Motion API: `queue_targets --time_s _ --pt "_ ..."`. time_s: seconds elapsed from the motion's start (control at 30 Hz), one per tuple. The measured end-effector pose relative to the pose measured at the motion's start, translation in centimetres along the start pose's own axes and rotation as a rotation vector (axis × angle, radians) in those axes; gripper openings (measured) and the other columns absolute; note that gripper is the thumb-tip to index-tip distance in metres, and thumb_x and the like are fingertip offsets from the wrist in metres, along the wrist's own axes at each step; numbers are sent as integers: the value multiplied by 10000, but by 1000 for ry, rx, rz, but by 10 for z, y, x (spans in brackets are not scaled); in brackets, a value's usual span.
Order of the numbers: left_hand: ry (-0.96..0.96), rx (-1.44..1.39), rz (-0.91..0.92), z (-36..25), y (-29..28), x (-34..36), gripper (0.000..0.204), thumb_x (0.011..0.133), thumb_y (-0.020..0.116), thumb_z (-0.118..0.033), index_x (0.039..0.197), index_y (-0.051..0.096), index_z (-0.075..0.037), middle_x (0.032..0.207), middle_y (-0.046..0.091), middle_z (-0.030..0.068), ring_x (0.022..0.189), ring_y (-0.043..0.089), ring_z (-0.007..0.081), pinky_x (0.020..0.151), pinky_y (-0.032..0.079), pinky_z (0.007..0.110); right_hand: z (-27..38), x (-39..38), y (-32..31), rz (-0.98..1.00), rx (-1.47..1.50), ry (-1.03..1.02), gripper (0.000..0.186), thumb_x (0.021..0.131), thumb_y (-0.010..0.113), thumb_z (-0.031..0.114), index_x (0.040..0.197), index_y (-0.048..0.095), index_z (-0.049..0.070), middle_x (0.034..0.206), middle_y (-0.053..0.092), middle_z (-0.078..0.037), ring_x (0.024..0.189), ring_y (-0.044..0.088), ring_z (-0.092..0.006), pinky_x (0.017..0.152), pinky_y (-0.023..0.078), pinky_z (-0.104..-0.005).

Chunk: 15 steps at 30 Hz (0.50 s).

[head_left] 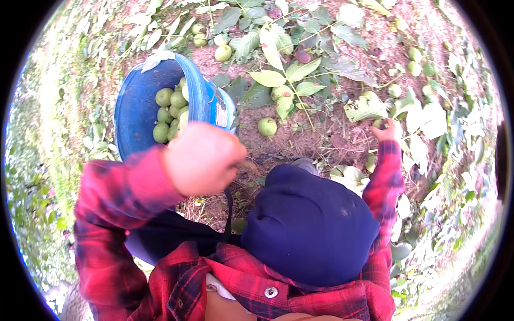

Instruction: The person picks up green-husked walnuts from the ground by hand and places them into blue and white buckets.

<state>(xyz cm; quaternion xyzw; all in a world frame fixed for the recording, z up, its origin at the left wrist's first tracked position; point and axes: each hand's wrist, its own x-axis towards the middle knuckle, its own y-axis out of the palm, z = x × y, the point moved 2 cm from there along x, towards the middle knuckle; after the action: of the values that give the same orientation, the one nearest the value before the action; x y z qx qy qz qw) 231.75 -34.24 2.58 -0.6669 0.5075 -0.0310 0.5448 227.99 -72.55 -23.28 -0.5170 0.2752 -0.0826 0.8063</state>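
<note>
My left hand (202, 159) hovers beside the near rim of a blue bucket (134, 101), in front of its opening. Its fingers look curled but are smeared by motion, and whether anything is in them is hidden. Inside the tilted bucket lies a pile of green walnuts (174, 99) in their husks. Out to the right, my right hand (388, 131) reaches down to the ground among leaves. Its fingers close round a small, dark, roundish thing (382, 124) that looks like a walnut. One green walnut (267, 127) sits on bare soil between the hands.
More green walnuts (223, 53) are scattered on the ground ahead and at the far right (414, 68). A leafy walnut twig (292, 80) lies across the soil in front. My bent knee in dark blue trousers (310, 224) rises between my arms.
</note>
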Motion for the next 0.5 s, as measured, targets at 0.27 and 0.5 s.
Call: queue_targets --time_s 0.27,0.5 --pt "-418 129 193 17 192 28 143 567 536 -91 706 548 -59 667 505 98 618 554 241 528 437 352 157 -100 43 1144 588 -656 318 705 578 298 894 541 45 788 581 -111 742 560 -177 667 439 -272" --pt "-779 -94 -9 32 204 25 263 614 531 -159 834 511 -17 725 548 130 612 572 262 538 449 369 249 -103 104 348 -112 -915 447 591 648 264 951 432 111 879 480 -109 837 481 -278 661 441 -336"
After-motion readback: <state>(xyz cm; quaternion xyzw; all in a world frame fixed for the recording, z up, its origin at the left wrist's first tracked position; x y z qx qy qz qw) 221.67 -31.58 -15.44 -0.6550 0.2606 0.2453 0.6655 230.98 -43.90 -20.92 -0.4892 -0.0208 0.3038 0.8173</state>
